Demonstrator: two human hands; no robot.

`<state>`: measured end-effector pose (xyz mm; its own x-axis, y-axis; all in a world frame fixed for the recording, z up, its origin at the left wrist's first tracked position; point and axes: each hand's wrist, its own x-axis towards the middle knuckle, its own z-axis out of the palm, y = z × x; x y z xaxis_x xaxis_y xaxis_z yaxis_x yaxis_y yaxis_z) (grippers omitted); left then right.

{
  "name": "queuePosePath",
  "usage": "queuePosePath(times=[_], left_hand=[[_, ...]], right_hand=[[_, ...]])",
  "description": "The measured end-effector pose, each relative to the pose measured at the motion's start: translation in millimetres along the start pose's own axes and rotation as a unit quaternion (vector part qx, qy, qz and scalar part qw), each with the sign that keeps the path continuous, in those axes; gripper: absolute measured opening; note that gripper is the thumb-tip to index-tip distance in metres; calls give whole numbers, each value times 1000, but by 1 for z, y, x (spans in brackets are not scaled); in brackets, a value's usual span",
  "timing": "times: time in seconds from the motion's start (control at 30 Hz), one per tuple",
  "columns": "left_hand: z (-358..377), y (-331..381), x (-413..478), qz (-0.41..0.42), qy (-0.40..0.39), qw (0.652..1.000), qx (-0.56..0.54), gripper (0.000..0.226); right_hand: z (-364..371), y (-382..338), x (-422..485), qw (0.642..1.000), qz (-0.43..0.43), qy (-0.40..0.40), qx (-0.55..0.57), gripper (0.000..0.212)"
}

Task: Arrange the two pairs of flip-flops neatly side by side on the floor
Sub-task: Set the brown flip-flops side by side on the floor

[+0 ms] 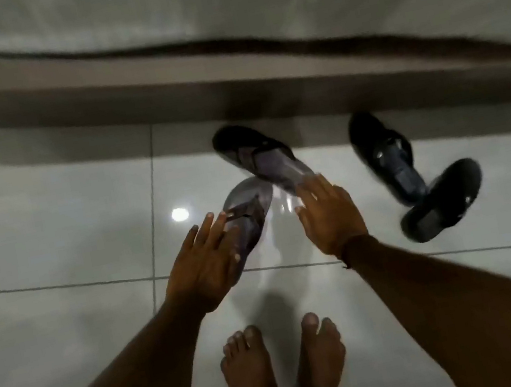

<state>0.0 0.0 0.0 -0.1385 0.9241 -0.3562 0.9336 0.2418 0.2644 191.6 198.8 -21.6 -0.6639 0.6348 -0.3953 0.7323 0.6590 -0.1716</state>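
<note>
Glossy tiled floor below a bed edge; grey flip-flops crossed at centre, black flip-flops skewed to the right; nothing aligned yet; left hand spread over the near grey one, right hand spread near the far one's heel, neither grip closed.

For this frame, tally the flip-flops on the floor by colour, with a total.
Grey flip-flops: 2, one under the left hand at, one by the right hand at.
Black flip-flops: 2, at and.
Total: 4.
</note>
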Motion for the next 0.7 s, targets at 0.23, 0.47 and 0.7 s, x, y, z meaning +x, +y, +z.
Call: queuePosePath(times=[0.23,0.47,0.7], left_hand=[[128,-27,40,-70,-23,997,-38,64],[147,-33,44,-258,33,961,-99,68],[127,-21,93,-302,55,930,-204,73]], right_hand=[[103,34,103,1000,-7,-13,-28,57],[121,21,76,993,92,63,-37,58],[144,-24,26,989,131,51,42,63]])
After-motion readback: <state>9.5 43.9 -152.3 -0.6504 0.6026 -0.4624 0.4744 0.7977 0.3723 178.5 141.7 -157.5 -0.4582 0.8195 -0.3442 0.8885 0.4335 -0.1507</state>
